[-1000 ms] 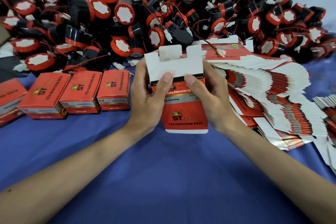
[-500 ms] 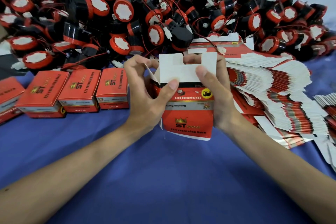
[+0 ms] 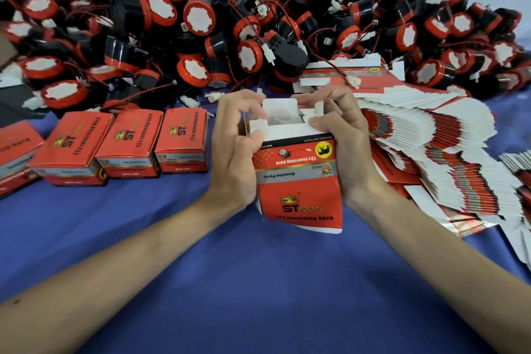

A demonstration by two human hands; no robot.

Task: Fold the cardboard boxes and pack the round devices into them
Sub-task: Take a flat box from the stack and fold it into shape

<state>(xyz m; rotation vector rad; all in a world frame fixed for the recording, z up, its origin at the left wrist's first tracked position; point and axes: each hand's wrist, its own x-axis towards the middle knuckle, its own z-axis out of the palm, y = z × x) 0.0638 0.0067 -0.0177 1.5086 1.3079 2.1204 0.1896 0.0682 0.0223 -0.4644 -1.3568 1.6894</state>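
Note:
I hold a red cardboard box (image 3: 298, 181) upright above the blue cloth, squared open with its white end flaps on top. My left hand (image 3: 235, 149) grips its left side, fingers curled over the flaps. My right hand (image 3: 342, 135) grips the right side, thumb pressing a white flap at the top edge. A large heap of round black-and-red devices (image 3: 258, 23) with red wires fills the far side of the table. A fanned stack of flat unfolded boxes (image 3: 436, 158) lies to the right.
Three closed red boxes (image 3: 129, 144) stand in a row at the left, with part of another (image 3: 14, 152) at the left edge. More flat blanks (image 3: 520, 169) lie at the far right. Blue cloth (image 3: 258, 282) covers the table.
The flat blank has been opened into a box shape. Both hands moved up over its top, and the white flaps are now bent inward.

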